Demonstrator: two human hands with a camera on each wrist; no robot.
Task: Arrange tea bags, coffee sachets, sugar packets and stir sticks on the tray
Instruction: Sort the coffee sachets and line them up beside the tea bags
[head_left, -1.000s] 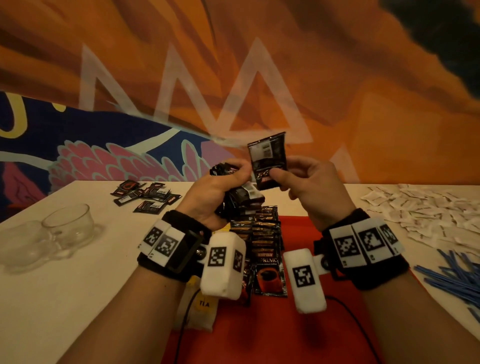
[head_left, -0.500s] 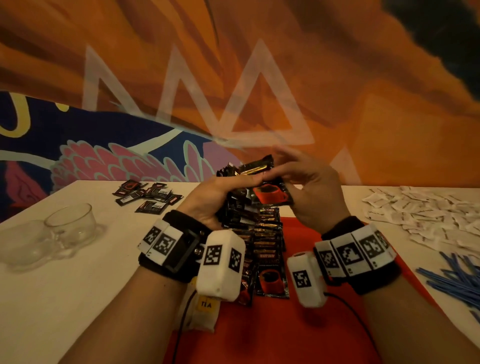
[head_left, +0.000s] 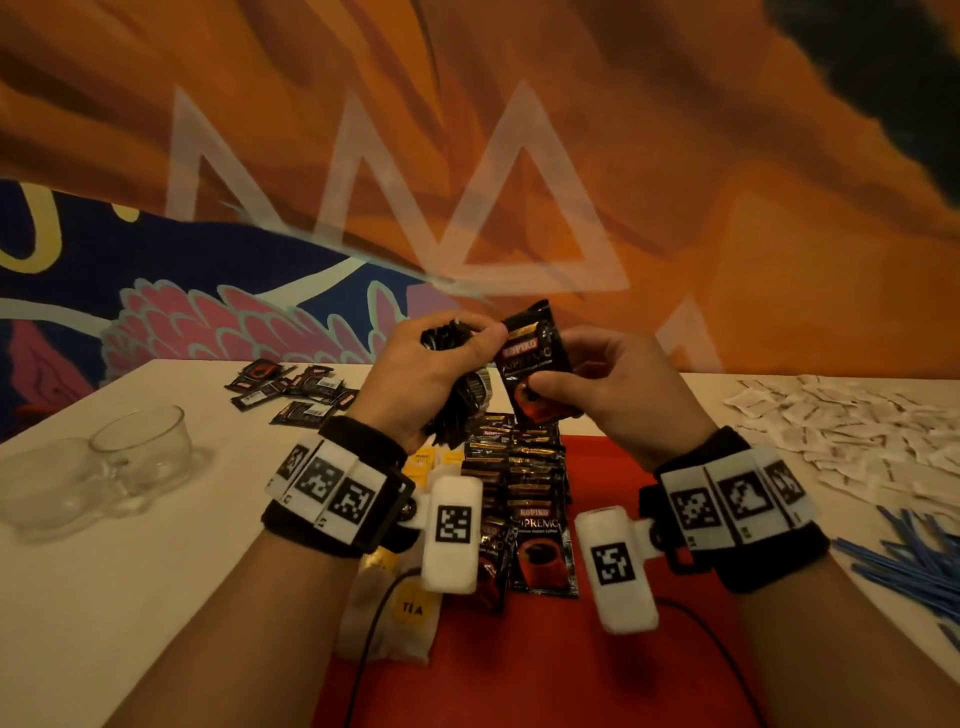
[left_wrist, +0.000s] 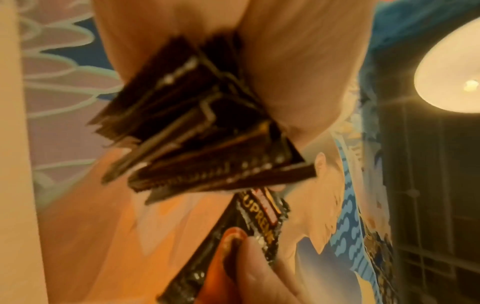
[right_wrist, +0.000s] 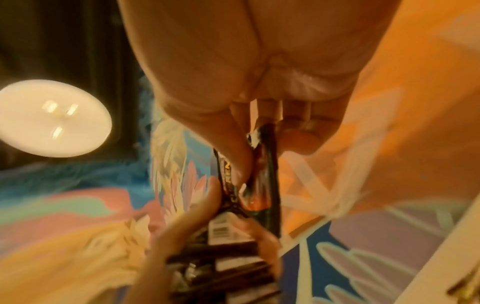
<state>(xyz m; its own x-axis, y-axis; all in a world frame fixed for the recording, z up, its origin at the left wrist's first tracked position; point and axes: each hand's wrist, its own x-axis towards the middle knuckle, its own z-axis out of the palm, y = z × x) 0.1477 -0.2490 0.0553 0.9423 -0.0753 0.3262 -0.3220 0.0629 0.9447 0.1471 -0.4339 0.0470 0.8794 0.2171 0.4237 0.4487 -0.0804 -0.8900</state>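
Observation:
My left hand (head_left: 436, 374) grips a thick bundle of black coffee sachets (left_wrist: 197, 131), raised above the red tray (head_left: 613, 649). My right hand (head_left: 597, 384) pinches a single black coffee sachet (head_left: 535, 353) upright by its lower end, thumb on its printed front; the left thumb touches its top corner. In the right wrist view the same coffee sachet (right_wrist: 262, 170) sits between thumb and fingers. A row of overlapping coffee sachets (head_left: 530, 493) lies on the tray below the hands. Tea bags (head_left: 410, 608) with yellow tags lie at the tray's left edge.
Loose coffee sachets (head_left: 296, 389) lie at the far left of the white table. Two clear glass bowls (head_left: 104, 473) stand at the left. White sugar packets (head_left: 857, 431) are spread at the right, with blue stir sticks (head_left: 914, 561) nearer the right front edge.
The right hand has turned the single sachet from lying flat against the bundle to standing upright with its printed front toward me. The left hand still holds the bundle.

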